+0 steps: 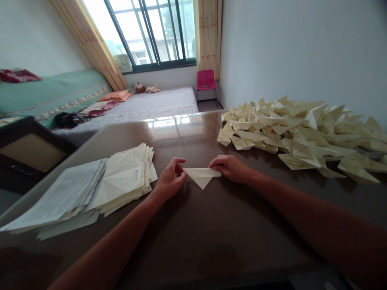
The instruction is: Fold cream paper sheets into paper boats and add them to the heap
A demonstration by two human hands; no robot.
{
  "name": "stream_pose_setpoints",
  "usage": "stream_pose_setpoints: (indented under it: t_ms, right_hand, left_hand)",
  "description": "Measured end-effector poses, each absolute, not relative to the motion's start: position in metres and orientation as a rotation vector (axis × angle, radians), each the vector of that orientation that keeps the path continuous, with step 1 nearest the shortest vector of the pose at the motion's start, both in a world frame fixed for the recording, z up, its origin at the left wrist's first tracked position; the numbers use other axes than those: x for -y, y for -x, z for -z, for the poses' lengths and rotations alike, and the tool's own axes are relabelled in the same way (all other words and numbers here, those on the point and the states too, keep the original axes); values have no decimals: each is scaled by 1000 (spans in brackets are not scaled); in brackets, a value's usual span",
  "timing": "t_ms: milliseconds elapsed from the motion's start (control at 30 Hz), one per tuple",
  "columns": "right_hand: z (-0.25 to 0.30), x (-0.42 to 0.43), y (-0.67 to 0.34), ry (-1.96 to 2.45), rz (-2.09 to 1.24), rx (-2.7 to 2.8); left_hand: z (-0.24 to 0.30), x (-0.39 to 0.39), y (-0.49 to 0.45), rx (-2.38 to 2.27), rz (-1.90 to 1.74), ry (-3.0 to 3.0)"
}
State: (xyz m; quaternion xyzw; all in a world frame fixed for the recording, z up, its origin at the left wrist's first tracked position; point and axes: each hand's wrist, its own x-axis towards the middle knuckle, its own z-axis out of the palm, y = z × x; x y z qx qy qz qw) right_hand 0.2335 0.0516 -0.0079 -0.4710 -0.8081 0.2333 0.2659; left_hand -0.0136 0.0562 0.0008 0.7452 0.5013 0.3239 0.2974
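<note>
A cream sheet of paper [202,176], folded into a flat band along its top with a triangle pointing toward me, is between my two hands at the middle of the table. My left hand [173,178] has its curled fingers and thumb at the paper's left end, gripping the corner. At the other end, my right hand [229,167] pinches the upper right edge, with its fingertips partly hiding the paper there. Left of my left hand lies a stack of creased cream sheets [122,173]. Folded paper boats [290,125] are heaped on the right side of the table.
Printed sheets [60,193] lie beside the creased stack on the brown glossy table [187,241]. Beyond the table are a bed [169,98], a pink chair [206,80] and a window [151,32]. A dark cabinet [32,149] stands at the left, and a wall borders the right.
</note>
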Motion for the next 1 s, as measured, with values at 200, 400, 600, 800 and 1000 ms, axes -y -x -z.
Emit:
stream_pose_setpoints:
  t_ms: [200,400,600,800,1000]
  right_hand:
    - [12,-52,-232,1298,-556,2218]
    - [14,-53,-232,1230,-567,2181]
    - [13,-53,-231,1285,-554,1912]
    - [14,-59,-237,1422,-578,1754]
    - [14,-57,-238,1456,-553,1873]
  left_hand:
    - [-6,-53,15,-1302,-670,-2029]
    - [-5,-49,13,-1263,-670,-1928]
    - [-2,-50,14,-1310,-755,-2111]
    - [1,-43,18,-1309,-991,-2678]
    - [-2,-29,11,-997,-489,-3001]
